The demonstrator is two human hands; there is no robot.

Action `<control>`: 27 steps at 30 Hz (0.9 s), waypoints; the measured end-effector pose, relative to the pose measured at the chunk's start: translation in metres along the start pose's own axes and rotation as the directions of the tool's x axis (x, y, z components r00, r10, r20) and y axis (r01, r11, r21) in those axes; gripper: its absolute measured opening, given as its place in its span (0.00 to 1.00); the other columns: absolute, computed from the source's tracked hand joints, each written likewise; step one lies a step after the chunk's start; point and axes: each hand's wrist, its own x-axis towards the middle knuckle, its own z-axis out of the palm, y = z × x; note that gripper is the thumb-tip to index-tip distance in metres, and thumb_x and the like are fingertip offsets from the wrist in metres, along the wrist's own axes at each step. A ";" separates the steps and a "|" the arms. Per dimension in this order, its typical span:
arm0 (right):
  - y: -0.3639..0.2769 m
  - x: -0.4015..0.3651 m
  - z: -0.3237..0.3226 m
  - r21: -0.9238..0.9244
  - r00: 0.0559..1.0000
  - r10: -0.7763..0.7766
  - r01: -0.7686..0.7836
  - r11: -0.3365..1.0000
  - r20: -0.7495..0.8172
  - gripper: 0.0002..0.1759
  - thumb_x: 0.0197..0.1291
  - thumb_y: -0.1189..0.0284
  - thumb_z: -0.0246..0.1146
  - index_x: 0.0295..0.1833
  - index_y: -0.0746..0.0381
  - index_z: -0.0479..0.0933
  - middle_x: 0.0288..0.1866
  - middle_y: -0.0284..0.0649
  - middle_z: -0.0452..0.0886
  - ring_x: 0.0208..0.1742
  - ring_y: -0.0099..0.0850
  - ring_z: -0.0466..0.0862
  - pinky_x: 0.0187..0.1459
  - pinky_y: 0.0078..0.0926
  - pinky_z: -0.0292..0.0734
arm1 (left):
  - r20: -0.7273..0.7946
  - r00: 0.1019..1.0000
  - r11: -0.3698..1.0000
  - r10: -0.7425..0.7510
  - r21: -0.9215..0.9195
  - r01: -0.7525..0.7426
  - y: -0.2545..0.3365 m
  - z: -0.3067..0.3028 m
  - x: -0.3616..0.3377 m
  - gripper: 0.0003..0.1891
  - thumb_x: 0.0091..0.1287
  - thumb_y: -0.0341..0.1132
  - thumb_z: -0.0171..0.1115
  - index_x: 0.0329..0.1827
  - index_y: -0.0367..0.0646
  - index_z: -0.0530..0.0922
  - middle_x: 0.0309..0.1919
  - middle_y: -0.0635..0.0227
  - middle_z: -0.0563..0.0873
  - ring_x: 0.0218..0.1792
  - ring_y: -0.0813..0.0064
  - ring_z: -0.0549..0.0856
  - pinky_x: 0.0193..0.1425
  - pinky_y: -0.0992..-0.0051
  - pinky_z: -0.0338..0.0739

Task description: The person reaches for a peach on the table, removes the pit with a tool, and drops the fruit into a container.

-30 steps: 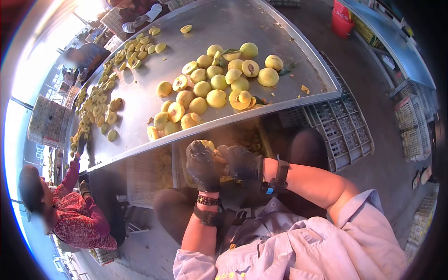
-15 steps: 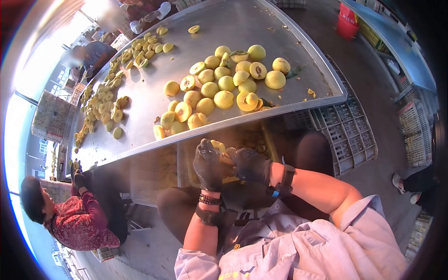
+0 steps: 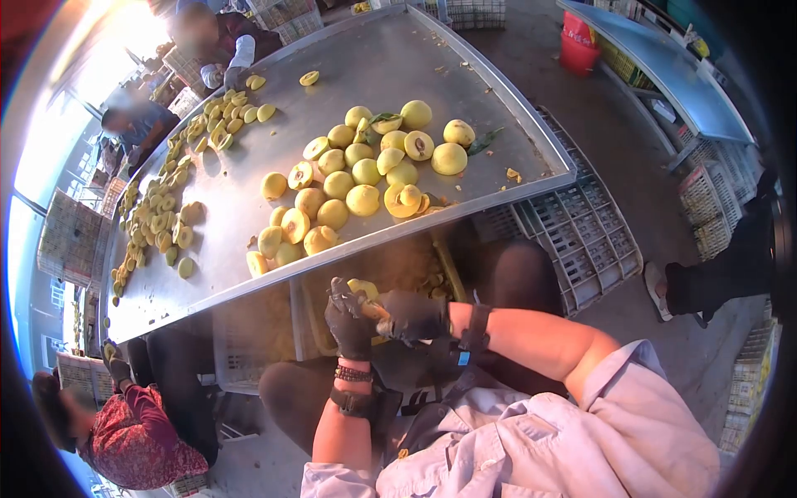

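Observation:
Black gloves cover both my hands, which are close together just below the near edge of the metal table [image 3: 490,195]. My left hand [image 3: 349,322] is closed around a yellow fruit [image 3: 363,289], part of which shows above the fingers. Against it, my right hand [image 3: 408,318] is closed on an orange-brown thing [image 3: 375,310], too small to make out. On the table above them lies a pile of whole and halved yellow fruits [image 3: 363,200]. Many cut pieces [image 3: 162,220] lie along the table's left side.
Beneath the table edge stands a crate [image 3: 448,270] with pieces inside. A plastic crate [image 3: 581,241] is at the right. One person in red [image 3: 145,436] sits at lower left; others work along the far left side. A person's leg [image 3: 714,282] is at the right.
The whole view has shifted, so the table and fruits appear further left. Both my hands remain together. The person at the right shows more leg, further into view.

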 end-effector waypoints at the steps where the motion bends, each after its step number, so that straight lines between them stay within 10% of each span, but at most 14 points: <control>1: 0.002 0.000 0.003 0.019 1.000 -0.002 0.003 1.000 -0.026 0.08 0.59 0.71 0.59 0.38 0.65 0.73 0.18 0.37 0.74 0.15 0.25 0.75 0.15 0.24 0.68 | 0.005 0.995 0.990 -0.096 -0.103 0.096 -0.005 0.002 0.002 0.19 0.68 0.31 0.54 0.59 0.31 0.69 0.42 0.50 0.80 0.36 0.59 0.83 0.39 0.66 0.78; 6: 0.004 -0.003 0.006 0.354 0.996 0.092 -0.089 0.931 0.009 0.08 0.59 0.70 0.59 0.37 0.65 0.73 0.18 0.36 0.73 0.14 0.24 0.74 0.15 0.24 0.66 | -0.108 0.992 0.998 0.068 0.007 -0.068 -0.009 0.007 0.001 0.19 0.73 0.37 0.49 0.57 0.29 0.71 0.37 0.50 0.82 0.36 0.62 0.84 0.37 0.67 0.78; 12: -0.008 -0.004 0.004 0.423 0.988 0.124 -0.154 0.893 0.097 0.08 0.60 0.69 0.60 0.39 0.63 0.72 0.23 0.36 0.75 0.13 0.22 0.72 0.13 0.20 0.64 | -0.207 0.963 0.965 -0.170 -0.231 0.120 -0.005 0.011 0.002 0.18 0.74 0.40 0.48 0.51 0.32 0.75 0.34 0.57 0.83 0.33 0.68 0.84 0.35 0.67 0.78; 13: -0.015 -0.007 0.001 0.455 0.988 0.105 -0.146 0.879 0.115 0.08 0.60 0.69 0.59 0.39 0.63 0.72 0.23 0.37 0.75 0.15 0.23 0.74 0.15 0.22 0.66 | -0.108 0.928 0.777 0.357 0.586 -0.231 0.013 -0.004 0.001 0.20 0.74 0.47 0.49 0.49 0.37 0.77 0.38 0.69 0.82 0.36 0.78 0.81 0.36 0.76 0.79; 15: -0.027 -0.010 -0.009 0.503 0.986 0.071 -0.139 0.853 0.151 0.08 0.61 0.70 0.58 0.40 0.64 0.73 0.23 0.38 0.75 0.18 0.26 0.76 0.18 0.26 0.70 | -0.281 0.941 0.948 -0.191 -0.303 0.102 -0.048 -0.043 0.013 0.20 0.74 0.48 0.48 0.50 0.38 0.76 0.38 0.68 0.82 0.35 0.76 0.82 0.37 0.76 0.79; 16: -0.021 -0.007 -0.011 0.289 1.000 -0.024 0.025 0.957 -0.006 0.09 0.62 0.69 0.57 0.42 0.63 0.73 0.24 0.39 0.76 0.22 0.28 0.77 0.22 0.29 0.72 | -0.159 0.881 0.677 -0.446 -0.704 0.216 -0.067 -0.051 0.021 0.20 0.74 0.48 0.48 0.50 0.39 0.76 0.38 0.67 0.83 0.35 0.74 0.82 0.37 0.75 0.80; 17: -0.006 -0.001 -0.008 0.045 0.976 -0.157 0.166 0.985 -0.154 0.10 0.62 0.68 0.56 0.43 0.63 0.74 0.25 0.39 0.76 0.25 0.30 0.79 0.27 0.31 0.74 | -0.273 0.880 0.554 -0.389 -0.833 -0.013 -0.023 -0.062 0.026 0.20 0.74 0.49 0.48 0.53 0.41 0.74 0.39 0.65 0.83 0.37 0.72 0.82 0.38 0.75 0.80; 18: 0.001 0.001 -0.009 -0.221 0.911 -0.307 0.250 0.943 -0.275 0.11 0.63 0.67 0.54 0.44 0.63 0.74 0.26 0.40 0.77 0.29 0.33 0.80 0.31 0.34 0.76 | -0.308 0.882 0.542 -0.357 -0.837 -0.073 0.008 -0.071 0.029 0.19 0.74 0.48 0.48 0.54 0.41 0.74 0.41 0.64 0.82 0.38 0.72 0.82 0.39 0.75 0.80; 20: 0.037 0.015 -0.011 -0.263 0.960 0.263 -0.229 0.937 0.100 0.17 0.65 0.62 0.52 0.55 0.57 0.76 0.43 0.42 0.83 0.43 0.37 0.82 0.46 0.36 0.75 | -0.309 0.906 0.644 -0.291 -0.763 -0.053 0.042 -0.077 0.028 0.19 0.74 0.46 0.47 0.56 0.40 0.72 0.43 0.63 0.81 0.40 0.70 0.81 0.41 0.74 0.79; 24: 0.085 0.016 0.019 -0.481 0.994 -0.037 -0.018 0.877 -0.105 0.19 0.57 0.71 0.60 0.56 0.56 0.79 0.51 0.43 0.82 0.48 0.41 0.83 0.45 0.38 0.77 | -0.278 0.946 0.811 -0.166 -0.584 -0.029 0.066 -0.071 0.018 0.19 0.74 0.43 0.46 0.59 0.38 0.69 0.48 0.60 0.79 0.45 0.68 0.80 0.46 0.72 0.78; 27: 0.068 0.024 0.007 -0.679 0.997 0.062 -0.077 0.730 -0.047 0.16 0.55 0.72 0.59 0.51 0.57 0.79 0.47 0.47 0.82 0.48 0.47 0.81 0.46 0.41 0.76 | -0.228 0.965 0.854 -0.127 -0.519 -0.011 0.076 -0.059 0.016 0.19 0.75 0.40 0.45 0.62 0.37 0.67 0.52 0.58 0.77 0.48 0.67 0.79 0.49 0.71 0.78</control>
